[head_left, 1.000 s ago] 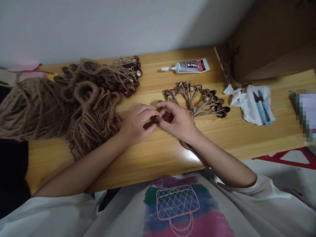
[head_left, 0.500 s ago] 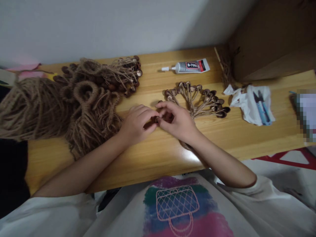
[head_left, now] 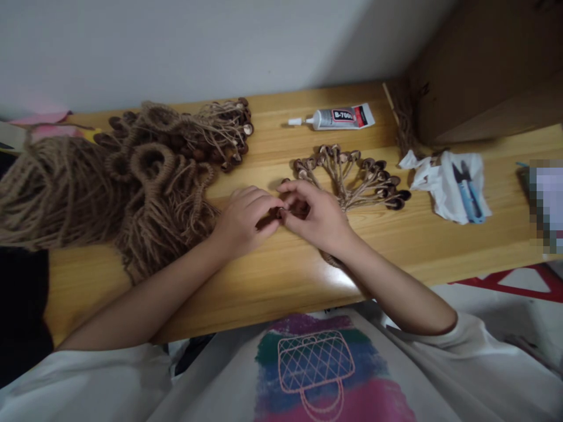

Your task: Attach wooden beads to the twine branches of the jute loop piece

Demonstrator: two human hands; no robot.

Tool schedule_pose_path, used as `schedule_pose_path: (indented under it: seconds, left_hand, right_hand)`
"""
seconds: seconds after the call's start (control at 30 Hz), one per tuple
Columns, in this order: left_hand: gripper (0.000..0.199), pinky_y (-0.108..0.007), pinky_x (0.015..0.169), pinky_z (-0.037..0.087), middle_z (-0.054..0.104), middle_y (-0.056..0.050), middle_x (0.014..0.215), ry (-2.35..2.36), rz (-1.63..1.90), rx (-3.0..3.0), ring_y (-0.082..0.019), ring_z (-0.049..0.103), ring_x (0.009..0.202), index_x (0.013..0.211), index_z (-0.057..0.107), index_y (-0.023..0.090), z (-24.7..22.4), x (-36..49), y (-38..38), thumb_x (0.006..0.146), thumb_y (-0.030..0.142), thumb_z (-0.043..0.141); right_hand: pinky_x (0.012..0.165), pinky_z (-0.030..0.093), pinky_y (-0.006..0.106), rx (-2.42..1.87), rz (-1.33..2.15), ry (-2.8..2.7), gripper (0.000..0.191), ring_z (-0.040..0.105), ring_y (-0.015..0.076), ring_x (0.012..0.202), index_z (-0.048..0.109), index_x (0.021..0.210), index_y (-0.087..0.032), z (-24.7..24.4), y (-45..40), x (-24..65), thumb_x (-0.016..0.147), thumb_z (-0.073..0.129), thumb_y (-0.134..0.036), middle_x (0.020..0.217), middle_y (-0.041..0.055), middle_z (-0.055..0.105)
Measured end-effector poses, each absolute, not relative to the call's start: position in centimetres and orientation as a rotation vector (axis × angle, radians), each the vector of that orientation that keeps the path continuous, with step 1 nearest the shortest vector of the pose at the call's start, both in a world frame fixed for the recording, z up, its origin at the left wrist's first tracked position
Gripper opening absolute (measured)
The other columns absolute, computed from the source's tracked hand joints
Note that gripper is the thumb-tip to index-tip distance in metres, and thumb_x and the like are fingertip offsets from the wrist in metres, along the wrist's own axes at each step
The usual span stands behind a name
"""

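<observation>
Left hand point(head_left: 241, 224) and right hand point(head_left: 323, 218), fingers curled, pinch a brown shell point(head_left: 280, 213) (mostly hidden) between fingertips; from it, the cord bundle point(head_left: 358, 197) lies toward two o'clock, the glue tube point(head_left: 338, 119) toward one.

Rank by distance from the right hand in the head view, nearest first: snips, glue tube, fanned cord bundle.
1. Fanned cord bundle: right beside the right hand, fanning out to its right.
2. Glue tube: beyond the bundle.
3. Snips: well off to the right.
</observation>
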State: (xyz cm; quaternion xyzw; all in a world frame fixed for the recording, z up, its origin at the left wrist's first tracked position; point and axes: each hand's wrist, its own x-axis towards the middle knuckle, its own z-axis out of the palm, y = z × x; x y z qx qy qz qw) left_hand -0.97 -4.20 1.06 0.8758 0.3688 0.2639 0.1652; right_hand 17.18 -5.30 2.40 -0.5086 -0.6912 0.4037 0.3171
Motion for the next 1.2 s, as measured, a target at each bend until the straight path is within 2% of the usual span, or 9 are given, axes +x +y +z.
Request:
schedule_pose_path:
  seconds: [1.2]
  left_hand:
    - [0.014, -0.035, 0.076, 0.048, 0.069, -0.005, 0.086, 1.053, 0.714, 2.45, -0.019, 0.061, 0.08, 0.093, 0.064, 0.018, 1.11, -1.0, -4.12, 0.087, 0.025, 0.054]
  right_hand:
    - [0.067, 0.045, 0.025, -1.397, 1.046, -1.87, 0.032, 0.062, 0.0125, 0.072, 0.06, 0.107, -0.018, 2.82, -5.33, 17.14, 0.076, 0.063, -0.014, 0.082, -0.0016, 0.069]
